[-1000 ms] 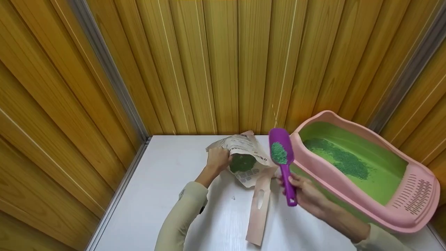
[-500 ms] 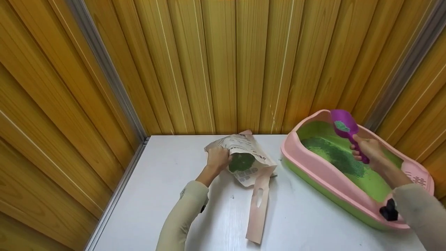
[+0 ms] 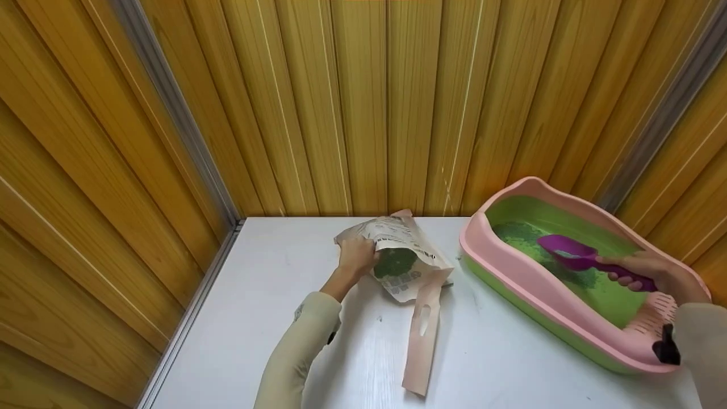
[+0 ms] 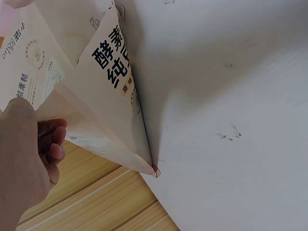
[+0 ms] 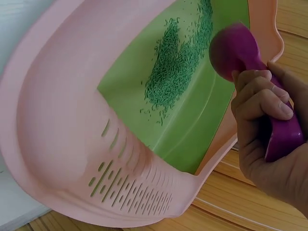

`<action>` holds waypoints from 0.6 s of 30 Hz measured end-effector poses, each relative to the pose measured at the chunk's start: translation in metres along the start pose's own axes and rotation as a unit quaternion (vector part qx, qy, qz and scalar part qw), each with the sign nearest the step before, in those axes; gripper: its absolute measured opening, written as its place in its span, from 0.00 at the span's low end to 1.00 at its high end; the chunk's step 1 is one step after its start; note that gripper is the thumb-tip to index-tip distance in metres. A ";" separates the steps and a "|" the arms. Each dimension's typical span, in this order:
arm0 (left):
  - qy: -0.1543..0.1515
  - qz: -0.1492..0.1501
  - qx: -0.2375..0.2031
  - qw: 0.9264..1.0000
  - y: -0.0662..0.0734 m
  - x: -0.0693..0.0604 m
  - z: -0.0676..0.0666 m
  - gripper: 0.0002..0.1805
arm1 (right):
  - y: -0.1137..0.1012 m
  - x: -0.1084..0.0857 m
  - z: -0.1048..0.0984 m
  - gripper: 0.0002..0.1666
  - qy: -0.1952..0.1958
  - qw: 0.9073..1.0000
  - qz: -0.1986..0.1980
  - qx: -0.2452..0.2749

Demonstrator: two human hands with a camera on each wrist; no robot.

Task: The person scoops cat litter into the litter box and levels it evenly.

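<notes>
A purple scoop point(image 3: 573, 255) is held over the litter box by my right hand point(image 3: 661, 272), its fingers wrapped round the handle; some green pellets show in its bowl. Below it, green cat litter point(image 5: 173, 72) lies heaped on the green floor of the pink-rimmed litter box point(image 3: 528, 278). On the left, my left hand point(image 3: 358, 258) grips the edge of a printed paper litter bag point(image 3: 403, 233), which lies on its side with its mouth towards me. Green litter shows inside that mouth. In the left wrist view the bag point(image 4: 96, 91) hides the thumb's tip.
A torn pink strip with a handle hole point(image 3: 421, 346) hangs from the bag's mouth onto the white table point(image 3: 284, 272). Wood-patterned walls point(image 3: 363, 113) stand behind and at both sides. The litter box has a slotted step point(image 5: 130, 187) at its near end.
My right hand has carried the loaded scoop from beside the bag to over the litter box, then lowered and tilted it. Fewer pellets show in its bowl. The left hand stays on the bag.
</notes>
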State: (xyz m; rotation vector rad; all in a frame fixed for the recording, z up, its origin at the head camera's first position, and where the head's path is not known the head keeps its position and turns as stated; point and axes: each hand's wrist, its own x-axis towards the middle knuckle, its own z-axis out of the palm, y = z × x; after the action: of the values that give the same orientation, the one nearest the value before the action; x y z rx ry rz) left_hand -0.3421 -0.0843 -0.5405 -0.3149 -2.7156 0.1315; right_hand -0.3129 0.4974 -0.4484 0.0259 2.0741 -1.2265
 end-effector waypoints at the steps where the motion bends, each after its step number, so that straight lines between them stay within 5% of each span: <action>1: 0.001 -0.001 0.003 1.000 0.000 0.000 0.000 0.15 | 0.001 -0.001 -0.001 0.24 -0.008 1.000 0.001 -0.010; 7: -0.016 -0.006 0.002 1.000 0.003 -0.001 0.000 0.14 | 0.003 -0.001 0.001 0.24 -0.024 0.997 -0.003 -0.073; 18: -0.046 -0.005 -0.010 0.999 0.006 -0.001 0.000 0.14 | -0.003 -0.003 0.014 0.24 0.020 0.986 0.014 -0.162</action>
State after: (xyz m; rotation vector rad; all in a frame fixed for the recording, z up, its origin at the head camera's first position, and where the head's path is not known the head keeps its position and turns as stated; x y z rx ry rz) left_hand -0.3397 -0.0790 -0.5415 -0.3095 -2.8108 0.1177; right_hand -0.3036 0.4857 -0.4491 -0.0705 2.2775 -0.8656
